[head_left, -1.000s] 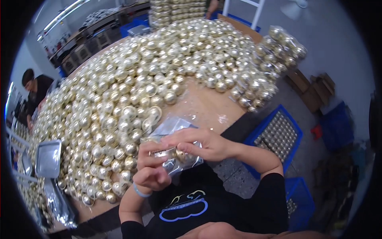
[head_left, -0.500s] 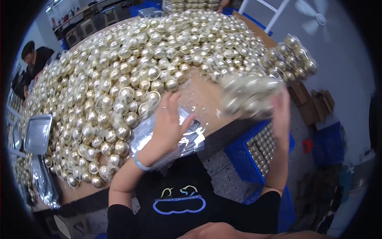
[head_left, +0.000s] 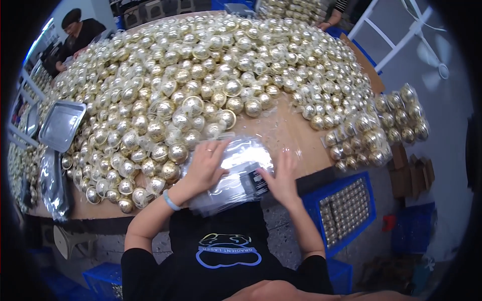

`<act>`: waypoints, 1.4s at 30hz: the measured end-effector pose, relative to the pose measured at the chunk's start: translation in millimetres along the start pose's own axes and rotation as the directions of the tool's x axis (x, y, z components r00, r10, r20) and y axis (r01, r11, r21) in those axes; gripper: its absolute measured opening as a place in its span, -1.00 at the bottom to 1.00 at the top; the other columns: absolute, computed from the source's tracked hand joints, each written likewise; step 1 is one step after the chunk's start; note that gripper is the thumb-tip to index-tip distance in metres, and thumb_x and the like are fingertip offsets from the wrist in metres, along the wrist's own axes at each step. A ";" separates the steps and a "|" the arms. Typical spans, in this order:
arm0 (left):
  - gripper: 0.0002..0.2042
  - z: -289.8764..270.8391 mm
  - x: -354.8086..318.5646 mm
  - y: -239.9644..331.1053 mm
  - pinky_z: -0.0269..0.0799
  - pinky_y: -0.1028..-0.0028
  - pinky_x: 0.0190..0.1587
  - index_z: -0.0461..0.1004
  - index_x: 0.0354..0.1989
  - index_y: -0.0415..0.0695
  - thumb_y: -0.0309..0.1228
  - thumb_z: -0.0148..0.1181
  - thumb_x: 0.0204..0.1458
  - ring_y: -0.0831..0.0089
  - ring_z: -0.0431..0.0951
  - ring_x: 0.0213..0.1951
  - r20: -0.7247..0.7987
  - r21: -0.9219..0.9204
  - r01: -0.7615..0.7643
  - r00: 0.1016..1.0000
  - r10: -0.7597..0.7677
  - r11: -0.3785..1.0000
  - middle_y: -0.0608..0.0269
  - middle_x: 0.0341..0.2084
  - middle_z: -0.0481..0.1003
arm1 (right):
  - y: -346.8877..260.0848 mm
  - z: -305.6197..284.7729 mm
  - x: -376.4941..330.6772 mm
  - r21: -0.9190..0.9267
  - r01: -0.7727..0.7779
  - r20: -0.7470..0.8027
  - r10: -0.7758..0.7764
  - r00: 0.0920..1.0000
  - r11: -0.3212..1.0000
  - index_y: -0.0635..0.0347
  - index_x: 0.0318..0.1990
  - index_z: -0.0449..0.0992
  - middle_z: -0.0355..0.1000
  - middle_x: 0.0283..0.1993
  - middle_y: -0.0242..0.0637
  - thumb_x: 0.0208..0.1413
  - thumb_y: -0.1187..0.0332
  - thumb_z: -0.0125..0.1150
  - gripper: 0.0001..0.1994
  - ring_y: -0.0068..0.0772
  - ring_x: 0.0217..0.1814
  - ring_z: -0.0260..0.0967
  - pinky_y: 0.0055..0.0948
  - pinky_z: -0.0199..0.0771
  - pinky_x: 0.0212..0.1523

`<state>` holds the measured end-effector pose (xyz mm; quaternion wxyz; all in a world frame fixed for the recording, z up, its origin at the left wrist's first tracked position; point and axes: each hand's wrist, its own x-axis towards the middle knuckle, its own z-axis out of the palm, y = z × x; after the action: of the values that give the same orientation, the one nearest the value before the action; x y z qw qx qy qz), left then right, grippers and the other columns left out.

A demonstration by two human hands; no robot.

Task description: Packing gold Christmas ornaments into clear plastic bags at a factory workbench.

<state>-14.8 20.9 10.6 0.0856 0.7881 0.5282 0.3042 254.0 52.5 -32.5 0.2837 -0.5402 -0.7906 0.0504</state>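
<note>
A stack of clear flat plastic bags [head_left: 233,175] lies at the table's near edge, in front of my body. My left hand [head_left: 205,168] rests on the left part of the bags, fingers stretched and thumb apart, holding nothing. At the stack's right side is my right hand [head_left: 283,180], its fingers extended and its thumb by a dark label on the bags. Beyond both hands spreads a large heap of shiny gold balls [head_left: 165,108] in thin clear wrapping. Off to the right, a clear pack of gold balls [head_left: 359,145] lies at the table edge, against another such pack [head_left: 401,115].
A metal tray [head_left: 63,125] sits on the left of the heap, above a bundle of plastic bags [head_left: 52,185]. Below the right table edge stands a blue crate [head_left: 346,213] of gold balls. A person [head_left: 83,32] works at far left; another person's hand [head_left: 325,25] shows at the back.
My right hand has let go of the pack of gold balls, now lying at the right table edge, and has come back left to the bags. The view has shifted; my left hand stays on the bags.
</note>
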 end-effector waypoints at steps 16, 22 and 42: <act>-0.95 -71.5 29.8 54.0 0.42 0.27 -0.50 0.42 -0.29 -0.12 -0.44 0.11 0.16 0.16 0.55 -0.47 -0.117 -0.096 0.009 0.993 -0.020 0.995 0.17 -0.39 0.43 | -39.5 -69.2 19.5 0.229 0.383 -0.378 -0.281 0.882 0.895 0.39 0.01 0.52 0.55 0.02 -0.08 0.05 0.67 0.33 -0.67 -0.16 -0.06 0.50 -0.35 0.52 -0.07; -0.85 -59.7 3.5 77.3 0.50 0.48 -0.41 0.49 -0.25 -0.07 -0.36 0.17 0.01 0.38 0.59 -0.32 -0.050 0.244 -0.297 0.947 0.318 0.923 0.29 -0.35 0.48 | -5.5 -86.5 63.6 0.767 -0.447 0.640 -0.599 0.480 0.461 0.34 0.38 0.18 0.19 0.42 -0.04 0.31 0.27 0.16 -0.43 -0.19 0.36 0.29 -0.20 0.26 0.34; -0.21 55.8 -77.9 39.4 -0.37 -0.32 0.38 -0.07 0.51 -0.05 0.15 -0.08 0.22 -0.02 -0.14 0.50 0.281 0.099 0.171 0.940 -0.192 0.980 0.04 0.47 -0.01 | -38.7 21.5 -26.4 -0.143 0.199 0.217 -0.165 0.962 0.970 0.40 0.40 0.10 0.12 0.42 0.14 0.28 0.21 0.06 -0.36 0.10 0.45 0.08 0.08 -0.08 0.42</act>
<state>27.8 -54.4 -46.4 0.1607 0.7747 0.5911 0.1569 218.0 18.2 -45.8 0.1592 -0.4786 -0.8633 0.0140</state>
